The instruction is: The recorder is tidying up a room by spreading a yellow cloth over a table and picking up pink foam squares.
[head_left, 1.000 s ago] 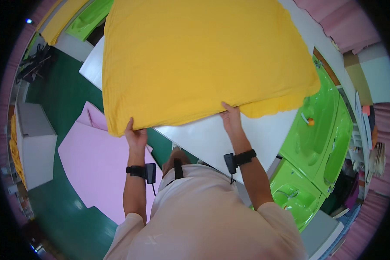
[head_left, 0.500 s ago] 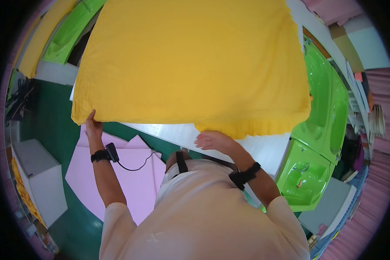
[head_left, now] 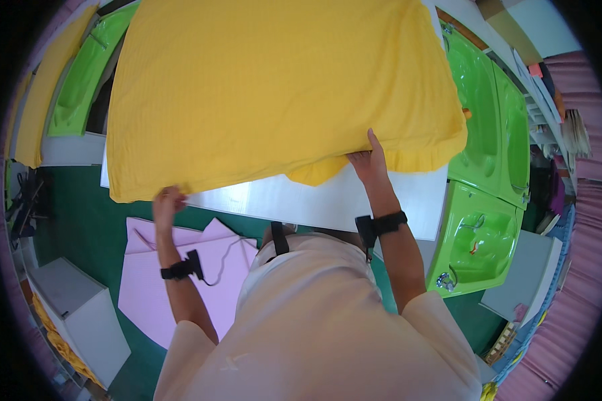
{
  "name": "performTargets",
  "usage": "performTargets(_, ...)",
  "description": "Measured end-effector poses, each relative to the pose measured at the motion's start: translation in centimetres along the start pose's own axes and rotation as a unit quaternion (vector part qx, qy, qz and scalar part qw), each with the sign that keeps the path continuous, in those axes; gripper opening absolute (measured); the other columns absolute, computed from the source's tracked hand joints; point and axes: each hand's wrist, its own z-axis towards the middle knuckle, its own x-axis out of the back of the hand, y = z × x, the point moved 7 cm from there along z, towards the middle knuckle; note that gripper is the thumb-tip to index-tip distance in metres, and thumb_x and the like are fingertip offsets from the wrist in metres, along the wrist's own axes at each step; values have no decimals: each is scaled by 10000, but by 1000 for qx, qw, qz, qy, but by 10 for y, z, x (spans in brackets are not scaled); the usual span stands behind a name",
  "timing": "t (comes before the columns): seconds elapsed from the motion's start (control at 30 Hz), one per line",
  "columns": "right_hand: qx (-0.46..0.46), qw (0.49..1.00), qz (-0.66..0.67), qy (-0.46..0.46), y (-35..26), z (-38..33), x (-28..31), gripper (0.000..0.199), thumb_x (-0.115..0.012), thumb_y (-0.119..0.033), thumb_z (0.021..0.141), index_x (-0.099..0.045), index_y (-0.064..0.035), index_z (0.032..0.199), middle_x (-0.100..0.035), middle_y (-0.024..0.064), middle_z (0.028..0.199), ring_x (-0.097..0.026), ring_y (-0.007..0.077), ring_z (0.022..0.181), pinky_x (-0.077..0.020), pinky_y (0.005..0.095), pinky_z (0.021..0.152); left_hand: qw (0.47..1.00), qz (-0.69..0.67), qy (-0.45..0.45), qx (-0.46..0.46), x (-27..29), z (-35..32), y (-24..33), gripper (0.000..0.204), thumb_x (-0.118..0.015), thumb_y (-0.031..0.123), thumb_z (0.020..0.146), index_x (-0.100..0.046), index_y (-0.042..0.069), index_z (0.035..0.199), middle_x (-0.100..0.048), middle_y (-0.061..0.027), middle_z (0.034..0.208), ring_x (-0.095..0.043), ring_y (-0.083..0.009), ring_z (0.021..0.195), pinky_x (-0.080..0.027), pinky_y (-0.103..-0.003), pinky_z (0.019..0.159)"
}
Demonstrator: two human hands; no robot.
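Note:
A large yellow cloth [head_left: 267,93] lies spread over a white table [head_left: 261,200], its near edge slanting up toward the right. At that edge, close to the near left corner, my left hand [head_left: 167,204] has its fingers curled in on the fabric; they are slightly blurred. Farther right, my right hand [head_left: 371,162] grips the edge, thumb on top and the other fingers partly hidden against the cloth. Beside it, a lower fold of the yellow cloth hangs out below the edge. Both wrists wear black straps with small black boxes.
Green basins [head_left: 478,240] with taps stand along the right side, and another green basin [head_left: 90,73] is at the far left. A pink folded mat [head_left: 180,287] lies on the green floor by my left arm. A white cabinet [head_left: 87,314] stands lower left.
My left hand has shifted right along the edge, away from the corner. My right hand has moved up and right and taken hold of the edge, raising it there.

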Motion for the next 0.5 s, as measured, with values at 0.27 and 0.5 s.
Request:
performTargets(0.27, -13, 981, 129, -143, 29, -23, -27, 432, -554, -113, 894, -404, -25, 1290, -486, 128, 1289, -465, 272, 1193, -387, 413, 1029, 828, -470, -259, 165, -194, -75, 41, 365, -547, 283, 923, -508, 7, 1158, -574, -174, 1180, -520, -262, 1156, -398, -371, 1014)
performTargets(0.5, -160, 957, -10, -241, 125, -65, -11, 404, -521, -216, 945, -409, -57, 1299, -472, 113, 1317, -422, 230, 1246, -337, 379, 1062, 758, -613, -177, 138, -217, -59, 28, 334, -577, 162, 883, -513, 53, 1192, -586, -105, 1184, -555, -248, 1103, -447, -399, 956)
